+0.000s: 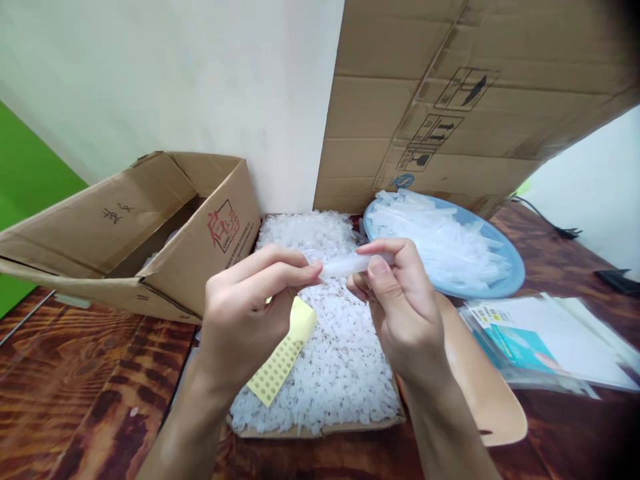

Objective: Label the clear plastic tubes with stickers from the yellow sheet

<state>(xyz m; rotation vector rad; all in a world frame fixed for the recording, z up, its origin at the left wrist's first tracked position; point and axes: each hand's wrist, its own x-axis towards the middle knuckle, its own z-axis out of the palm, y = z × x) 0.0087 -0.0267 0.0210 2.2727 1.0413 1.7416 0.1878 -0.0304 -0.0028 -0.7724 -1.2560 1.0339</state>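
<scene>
Hands: I have both raised, closed in pinches; left hand [253, 300] grips the near-left end of the translucent tube [340, 265], right hand [400, 287] its right end between thumb and fingers.
Tube: held roughly level between the hands, above the small white pieces [345, 347].
Shallow carton [365, 425]: below the hands, full of pieces; its near edge shows between my forearms.
Yellow sheet [280, 363]: on the pieces, just beside the left hand, dotted.
Left side: open box [220, 233] beyond the left hand, its near corner close to my wrist; wooden table [110, 373] runs outward below it.
Right side: blue tray [515, 267] of tubes just beyond the right hand; tan tray [500, 400] partly under that forearm, packets [540, 333] farther right.
Ahead: wall [225, 87] and big carton [390, 100] bound forward reach; overhead, I see room to lift.
</scene>
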